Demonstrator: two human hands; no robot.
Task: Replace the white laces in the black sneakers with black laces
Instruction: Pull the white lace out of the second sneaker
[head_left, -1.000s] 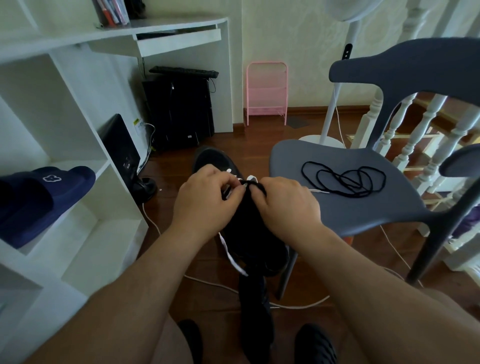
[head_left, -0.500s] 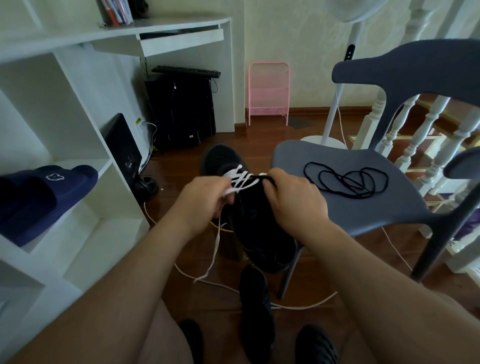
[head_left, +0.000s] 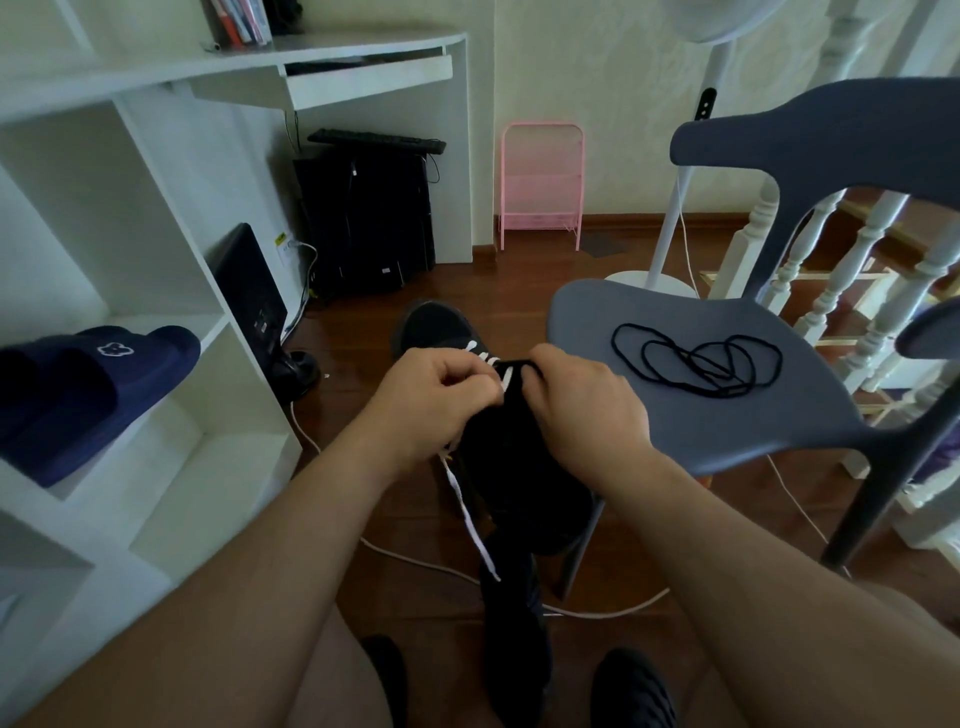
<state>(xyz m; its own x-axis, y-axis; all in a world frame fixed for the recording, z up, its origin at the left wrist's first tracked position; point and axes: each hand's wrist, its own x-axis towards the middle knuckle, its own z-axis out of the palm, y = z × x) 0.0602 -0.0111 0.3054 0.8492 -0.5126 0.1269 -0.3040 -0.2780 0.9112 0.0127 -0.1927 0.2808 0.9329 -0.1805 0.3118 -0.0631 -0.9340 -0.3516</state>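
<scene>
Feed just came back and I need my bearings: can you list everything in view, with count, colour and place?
black sneaker: 1, black, held up between the hands, toe away
white lace: 1, white, still threaded at the top, loose end hanging below the left hand
black laces: 1 loose tangle, black, on the chair seat
chair: 1, grey-blue, right of the sneaker
slippers: navy, on the white shelf, left
computer tower: 1, black, under the desk
keyboard: 1, black, on the tower
pink rack: 1, against the wall
fan stand: 1, white, behind the chair
left hand: pinches the white lace
right hand: grips the sneaker's top
</scene>
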